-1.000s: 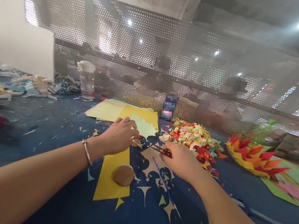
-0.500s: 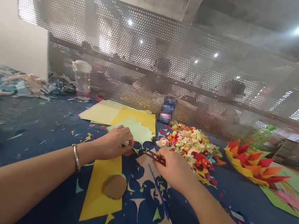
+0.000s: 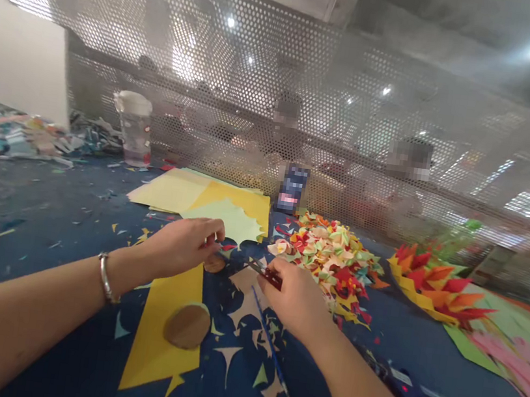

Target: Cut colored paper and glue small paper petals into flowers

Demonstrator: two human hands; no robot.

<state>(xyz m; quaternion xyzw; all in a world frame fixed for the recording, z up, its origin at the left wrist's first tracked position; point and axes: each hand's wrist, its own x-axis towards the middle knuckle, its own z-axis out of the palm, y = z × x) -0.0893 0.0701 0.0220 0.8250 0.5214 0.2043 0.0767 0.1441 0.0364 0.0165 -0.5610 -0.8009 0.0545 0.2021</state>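
Snipping at a small paper piece pinched in my left hand, I am closing my right hand around red-handled scissors above the blue surface. Keeping the paper taut and the blades near my fingertips is probably giving cleaner cuts.

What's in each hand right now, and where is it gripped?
Right hand: red-handled scissors, by the handles. Left hand: pinches the pale green paper at its near edge.
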